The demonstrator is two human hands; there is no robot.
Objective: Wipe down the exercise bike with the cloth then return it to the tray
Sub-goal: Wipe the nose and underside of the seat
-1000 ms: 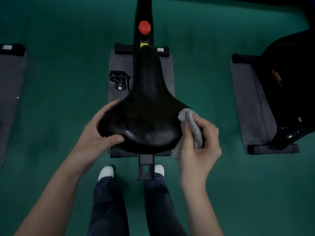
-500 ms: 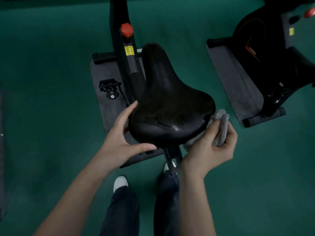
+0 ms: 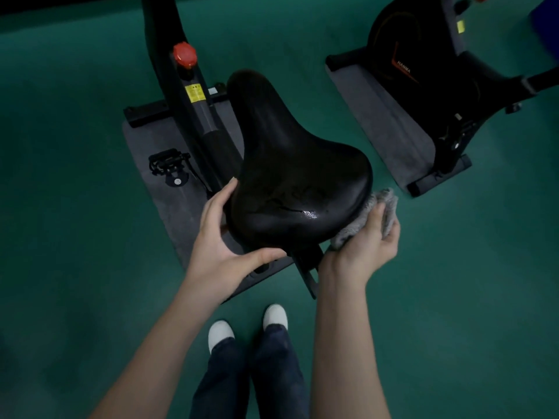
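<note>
Head view, looking down: a black bike saddle [image 3: 290, 173] is shown from above, its narrow nose pointing away and its broad rear nearest the viewer. A wet, glossy patch is seen on the rear of the saddle surface. The left hand [image 3: 223, 237] is laid against the saddle's left rear edge, fingers spread up along the side and thumb curled under the back rim, so that the saddle is gripped. The right hand [image 3: 367, 240] is closed around a grey cloth [image 3: 382, 207], which is pressed against the saddle's right rear edge; part of the cloth is seen hanging below the thumb, beside the seat post bracket [image 3: 307, 267].

The exercise bike frame [image 3: 193, 116] is seen to the left of the saddle, fitted with a red knob [image 3: 184, 55] and a yellow warning label [image 3: 195, 92]. A black pedal [image 3: 169, 164] is visible just left of the frame, above a grey floor mat [image 3: 169, 204] on which the bike stands. A second exercise bike [image 3: 429, 83] is placed on its own grey mat at upper right, well apart. White shoes [image 3: 248, 326] and dark trousers are visible on the green floor [image 3: 453, 297] below the saddle.
</note>
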